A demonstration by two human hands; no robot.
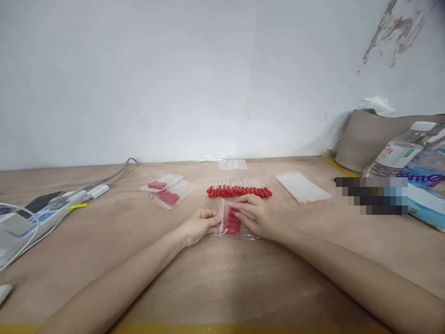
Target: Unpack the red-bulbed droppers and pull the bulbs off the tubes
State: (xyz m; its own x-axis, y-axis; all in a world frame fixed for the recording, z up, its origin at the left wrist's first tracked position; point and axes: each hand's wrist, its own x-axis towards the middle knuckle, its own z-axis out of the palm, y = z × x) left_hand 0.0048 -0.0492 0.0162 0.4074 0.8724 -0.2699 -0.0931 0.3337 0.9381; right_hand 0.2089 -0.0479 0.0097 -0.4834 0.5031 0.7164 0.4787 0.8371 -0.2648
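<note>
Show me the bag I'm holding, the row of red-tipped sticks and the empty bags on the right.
held bag (232, 225): head view, on the red tips inside it.
row of red-tipped sticks (239, 189): head view, on the middle red tips.
empty bags (303, 187): head view, centre of the plastic.

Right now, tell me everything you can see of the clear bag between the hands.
The clear bag is small, thin, glossy plastic, lying flat on the wooden table, just nearer than the row of loose sticks. Inside is a bundle of red-tipped sticks. The left hand pinches its left edge; the right hand lies over its right side.
</note>
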